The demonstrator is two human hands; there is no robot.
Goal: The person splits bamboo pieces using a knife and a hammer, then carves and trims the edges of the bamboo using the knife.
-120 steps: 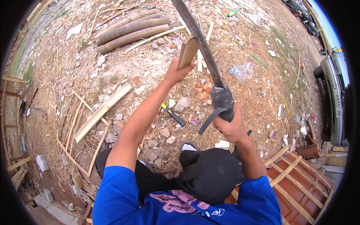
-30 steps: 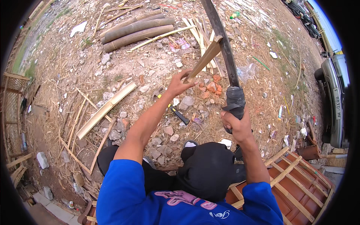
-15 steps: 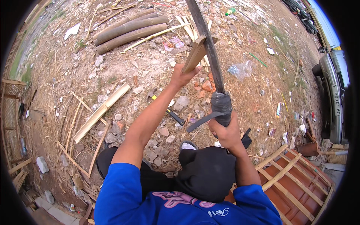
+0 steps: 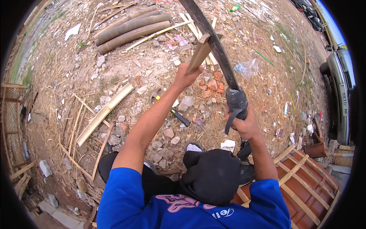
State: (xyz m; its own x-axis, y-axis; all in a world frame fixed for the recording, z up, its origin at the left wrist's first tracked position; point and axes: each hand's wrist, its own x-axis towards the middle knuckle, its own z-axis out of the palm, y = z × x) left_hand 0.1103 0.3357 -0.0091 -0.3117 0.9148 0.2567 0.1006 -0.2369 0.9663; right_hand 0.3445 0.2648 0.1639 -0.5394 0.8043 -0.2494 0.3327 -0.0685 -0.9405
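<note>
Two hands occupied: left hand (image 4: 187, 74) clamped on bamboo strip (image 4: 199, 53); right hand (image 4: 244, 124) clenched around taped machete handle (image 4: 236, 101), blade (image 4: 209, 36) touching strip. Hammer (image 4: 171, 108) laid on rubble below.

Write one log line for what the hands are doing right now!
left hand: grips wood stick | right hand: grips machete by its taped handle | blade against stick | hammer lies on the ground

Dull dark metal blade (image 4: 213, 42); rough pale wood strip (image 4: 199, 53).
</note>
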